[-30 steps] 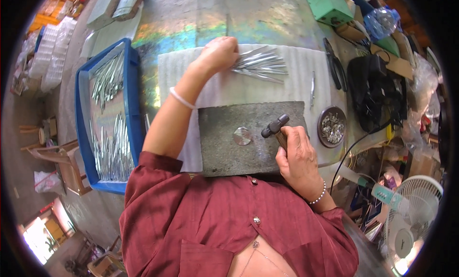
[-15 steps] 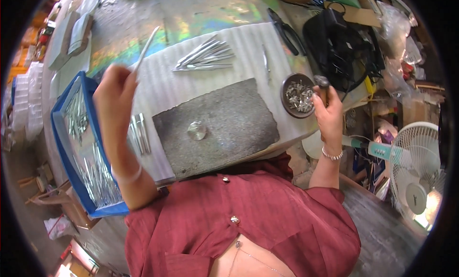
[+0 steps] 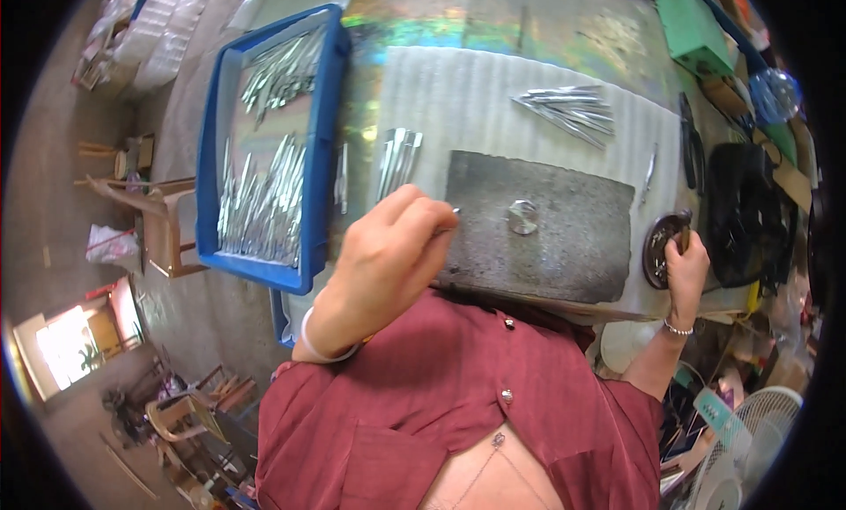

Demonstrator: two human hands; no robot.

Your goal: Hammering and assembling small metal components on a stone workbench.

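Note:
My left hand (image 3: 392,250) is closed, held over the left edge of a dark grey slab (image 3: 564,272). Only a bright tip of the thin silver metal strip (image 3: 456,212) shows past its fingers; the rest is hidden. On the slab sits a small shiny round metal piece (image 3: 523,217). My right hand (image 3: 687,268) grips a hammer (image 3: 685,219) by its short handle, its dark head upward, over a round brown bowl (image 3: 654,250) of small metal parts. Left of the slab, several flat silver strips (image 3: 399,162) lie side by side.
A blue tray (image 3: 326,158) full of thin silver pieces stands at the left. A fanned pile of silver strips (image 3: 573,109) lies on white foam sheet (image 3: 458,87). Pliers (image 3: 692,149) and a black bag (image 3: 740,210) are at the right; a fan (image 3: 749,448) stands lower right.
My view has swung left. My left hand has come down from its raised place beside the tray to the slab's left edge. The hammer stays in my right hand, near the bowl.

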